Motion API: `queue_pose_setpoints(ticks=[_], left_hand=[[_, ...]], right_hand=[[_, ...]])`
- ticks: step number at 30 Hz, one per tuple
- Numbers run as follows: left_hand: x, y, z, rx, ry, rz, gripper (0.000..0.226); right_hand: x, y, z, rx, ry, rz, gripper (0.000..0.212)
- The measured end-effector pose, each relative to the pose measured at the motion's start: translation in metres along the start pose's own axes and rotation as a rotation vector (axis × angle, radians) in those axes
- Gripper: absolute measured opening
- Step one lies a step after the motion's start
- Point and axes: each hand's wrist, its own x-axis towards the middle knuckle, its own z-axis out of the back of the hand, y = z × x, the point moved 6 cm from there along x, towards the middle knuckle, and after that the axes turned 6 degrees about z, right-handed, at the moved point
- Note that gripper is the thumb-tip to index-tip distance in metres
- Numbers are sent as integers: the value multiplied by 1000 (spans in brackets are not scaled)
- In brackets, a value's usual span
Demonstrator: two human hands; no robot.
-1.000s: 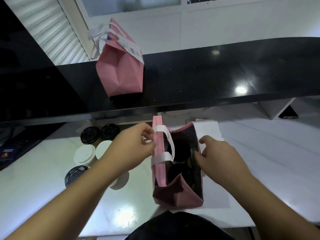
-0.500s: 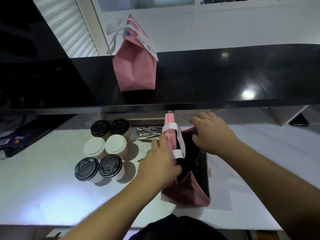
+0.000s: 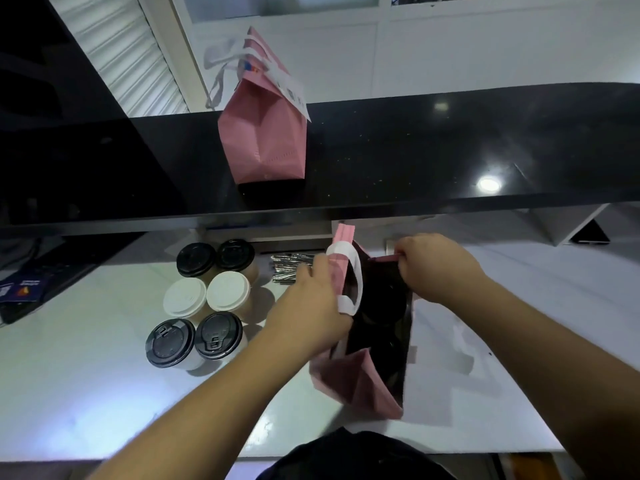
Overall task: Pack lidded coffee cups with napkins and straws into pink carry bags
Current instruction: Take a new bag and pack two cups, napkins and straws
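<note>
An open pink carry bag (image 3: 360, 386) with white handles stands on the white counter (image 3: 104, 393) in front of me. Black cup lids show dimly inside it. My left hand (image 3: 311, 310) grips the bag's left wall at the white handle. My right hand (image 3: 433, 265) pinches the far right rim of the bag. Several lidded coffee cups (image 3: 204, 299), some with black lids and some with white, stand grouped to the left of the bag. A bundle of wrapped straws (image 3: 291, 268) lies behind my left hand.
A second pink bag (image 3: 266, 140), closed with a receipt at its top, stands on the raised black shelf (image 3: 450, 150). Flat white paper (image 3: 460, 337) lies right of the open bag. Dark equipment and a card (image 3: 24, 285) sit at the far left.
My right hand moved from the bag's near right edge up to its far rim. My left hand shifted along the left wall. The view tilted, showing more of the cups.
</note>
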Motion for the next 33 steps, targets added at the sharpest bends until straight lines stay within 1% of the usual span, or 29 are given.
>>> queue_pose_setpoints(ticks=[2, 5, 7, 10, 11, 12, 14, 15, 17, 19, 20, 23, 25, 27, 31, 33], left_hand=[[6, 9, 9, -72, 32, -20, 52], [14, 23, 21, -187, 106, 13, 45], [20, 30, 26, -226, 93, 18, 36], [27, 38, 31, -260, 32, 3, 13], [27, 40, 31, -270, 25, -6, 13], [25, 43, 29, -293, 39, -11, 20], [16, 50, 23, -374, 91, 17, 40], [12, 55, 21, -429, 108, 37, 40], [5, 63, 16, -543, 109, 35, 23], [2, 68, 16, -630, 75, 10, 5], [2, 71, 17, -662, 60, 11, 5], [12, 74, 16, -777, 42, 70, 17], [22, 75, 15, -838, 29, 115, 19], [32, 74, 14, -851, 28, 138, 18], [44, 73, 1, -990, 126, 203, 13], [46, 74, -8, -1071, 204, 212, 20]], right_hand=[[-9, -9, 2, 37, -29, -35, 18], [-28, -21, 0, 81, -106, -76, 20], [-41, -28, -3, 121, -154, -96, 23], [-58, -39, -9, 181, -226, -143, 25], [-64, -43, -10, 197, -245, -163, 25], [-69, -46, -12, 213, -257, -181, 24], [-79, -49, -15, 239, -267, -210, 24], [-84, -49, -17, 247, -272, -221, 24], [-93, -49, -18, 265, -284, -238, 23], [-100, -48, -19, 297, -284, -245, 23], [-103, -47, -20, 317, -276, -247, 23], [-110, -39, -28, 366, -216, -239, 22], [-115, -32, -34, 394, -175, -222, 22], [-120, -27, -38, 414, -155, -212, 22], [-127, -27, -39, 413, -140, -219, 21], [-128, -28, -41, 419, -112, -223, 21]])
